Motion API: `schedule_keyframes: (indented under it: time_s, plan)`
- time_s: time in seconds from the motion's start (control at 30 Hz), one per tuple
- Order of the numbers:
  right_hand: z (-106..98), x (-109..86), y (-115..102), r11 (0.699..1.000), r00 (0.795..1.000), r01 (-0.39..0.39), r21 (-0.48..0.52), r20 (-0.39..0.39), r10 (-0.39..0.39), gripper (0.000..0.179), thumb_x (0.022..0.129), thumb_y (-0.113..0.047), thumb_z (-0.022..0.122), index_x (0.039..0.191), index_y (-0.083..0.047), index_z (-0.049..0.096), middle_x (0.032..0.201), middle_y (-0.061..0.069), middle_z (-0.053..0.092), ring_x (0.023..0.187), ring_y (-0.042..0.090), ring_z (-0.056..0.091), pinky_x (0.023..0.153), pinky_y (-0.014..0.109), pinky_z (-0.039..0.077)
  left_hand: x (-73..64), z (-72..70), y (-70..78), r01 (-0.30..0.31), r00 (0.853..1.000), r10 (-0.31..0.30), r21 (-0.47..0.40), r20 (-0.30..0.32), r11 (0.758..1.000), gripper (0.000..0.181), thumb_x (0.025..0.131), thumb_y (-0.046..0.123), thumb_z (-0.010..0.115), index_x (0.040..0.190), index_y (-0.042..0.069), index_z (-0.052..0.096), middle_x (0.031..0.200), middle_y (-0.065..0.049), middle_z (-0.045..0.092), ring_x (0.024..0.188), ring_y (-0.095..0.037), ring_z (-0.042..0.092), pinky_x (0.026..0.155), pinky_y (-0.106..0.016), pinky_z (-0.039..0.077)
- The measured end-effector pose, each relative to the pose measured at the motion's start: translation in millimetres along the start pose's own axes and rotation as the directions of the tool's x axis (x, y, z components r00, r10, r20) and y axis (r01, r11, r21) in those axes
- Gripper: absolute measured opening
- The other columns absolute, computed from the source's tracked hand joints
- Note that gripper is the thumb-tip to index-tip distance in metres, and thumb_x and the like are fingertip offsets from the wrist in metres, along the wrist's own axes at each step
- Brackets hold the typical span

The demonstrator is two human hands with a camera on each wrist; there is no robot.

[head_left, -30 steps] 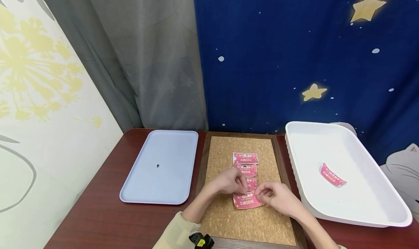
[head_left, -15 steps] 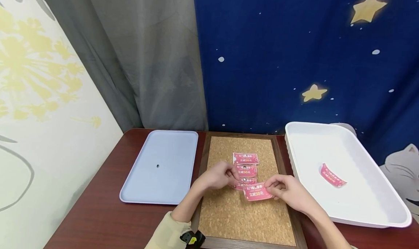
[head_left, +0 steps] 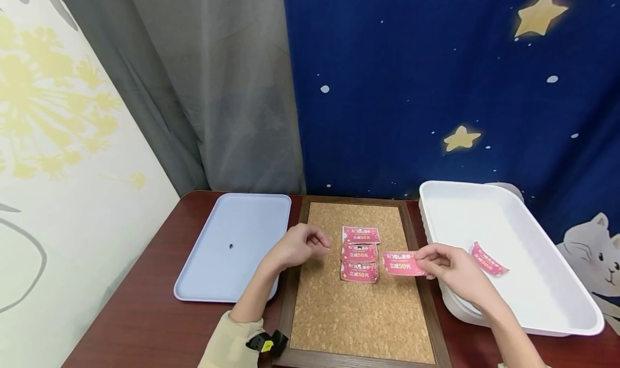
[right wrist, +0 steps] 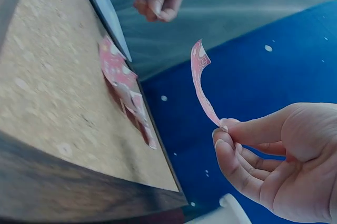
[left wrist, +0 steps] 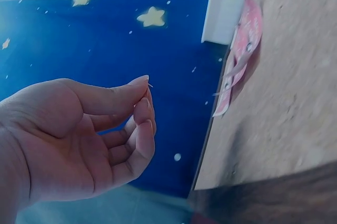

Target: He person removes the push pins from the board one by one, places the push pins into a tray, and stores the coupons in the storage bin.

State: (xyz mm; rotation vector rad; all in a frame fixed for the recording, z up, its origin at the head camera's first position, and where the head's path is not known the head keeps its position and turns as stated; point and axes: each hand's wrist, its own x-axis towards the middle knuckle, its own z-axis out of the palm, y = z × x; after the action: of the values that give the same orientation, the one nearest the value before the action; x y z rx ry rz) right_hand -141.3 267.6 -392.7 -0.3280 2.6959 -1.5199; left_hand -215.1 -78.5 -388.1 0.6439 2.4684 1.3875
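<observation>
My right hand (head_left: 452, 271) pinches a pink paper coupon (head_left: 401, 263) by its right end, held over the right side of the corkboard (head_left: 363, 325). In the right wrist view this coupon (right wrist: 198, 84) curves upward from the fingertips. My left hand (head_left: 300, 245) is raised over the board's left edge, pinching a thumbtack (left wrist: 150, 85) whose thin point sticks out past the thumb. Between the hands, three pink coupons (head_left: 359, 271) stand in a column on the cork, each with a small tack head near its top edge.
To the right is a deep white tray (head_left: 547, 303) with one curled pink coupon (head_left: 489, 259) inside. A shallow light-blue tray (head_left: 242, 217) lies left of the board, with a small dark spot in it. Curtains hang behind the dark red table (head_left: 145, 314).
The lowest coupon has come off the board and moved right in my right hand. My left hand has drawn away to the left with the thumbtack.
</observation>
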Motion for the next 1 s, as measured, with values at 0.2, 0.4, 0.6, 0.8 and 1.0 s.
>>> schedule_keyframes:
  time_s: [0.2,0.4,0.6,0.8,1.0]
  plan:
    - [-15.3,-2.3,5.2,0.997,0.998,-0.028,-0.068,-0.054,0.025,0.020,0.096,-0.012,0.070,0.111,0.001,0.069,0.092,0.008,0.071,0.074,0.014,0.065,0.067,0.026,0.052,-2.1,-13.5,-4.9,0.013,1.000,-0.014,-0.062,-0.021,0.998,0.004,0.090,0.001,0.072,0.092,-0.001,0.069,0.080,-0.004,0.065,0.074,-0.022,0.063,0.069,-0.035,0.053]
    - [-32.7,-4.4,14.8,0.997,0.991,-0.026,-0.070,-0.131,0.017,0.021,0.096,-0.010,0.069,0.112,0.005,0.068,0.090,0.005,0.072,0.073,0.012,0.066,0.068,0.024,0.051,-5.4,-21.5,-13.5,0.031,0.997,-0.036,-0.072,-0.066,0.997,0.005,0.090,0.002,0.072,0.091,0.000,0.069,0.079,-0.004,0.066,0.070,-0.013,0.060,0.067,-0.032,0.051]
    - [-52.7,-9.4,26.0,0.997,0.981,-0.019,-0.070,-0.194,0.005,0.023,0.097,-0.010,0.068,0.111,0.009,0.066,0.089,-0.005,0.072,0.073,0.012,0.068,0.067,0.022,0.052,-14.1,-31.2,-30.6,0.071,0.993,-0.077,-0.071,-0.088,0.995,0.006,0.091,0.005,0.072,0.093,0.001,0.069,0.081,-0.006,0.066,0.072,-0.017,0.062,0.070,-0.040,0.053]
    - [-67.9,-12.7,39.6,0.994,0.972,-0.079,-0.074,-0.225,0.061,0.028,0.098,-0.011,0.066,0.115,0.011,0.065,0.089,-0.012,0.070,0.074,0.008,0.067,0.065,0.019,0.051,-23.6,-43.3,-45.4,0.106,0.984,-0.114,-0.062,-0.139,0.992,0.005,0.091,0.004,0.072,0.093,0.000,0.069,0.080,-0.005,0.066,0.073,-0.018,0.061,0.067,-0.034,0.049]
    - [-79.7,-14.8,54.5,0.993,0.963,-0.101,-0.059,-0.256,0.083,0.027,0.097,-0.010,0.068,0.112,0.012,0.066,0.090,-0.015,0.070,0.076,0.002,0.066,0.067,0.014,0.049,-31.0,-52.2,-60.2,0.135,0.973,-0.142,-0.050,-0.183,0.990,0.005,0.090,0.002,0.072,0.092,-0.001,0.068,0.079,-0.006,0.066,0.072,-0.019,0.061,0.065,-0.030,0.047]
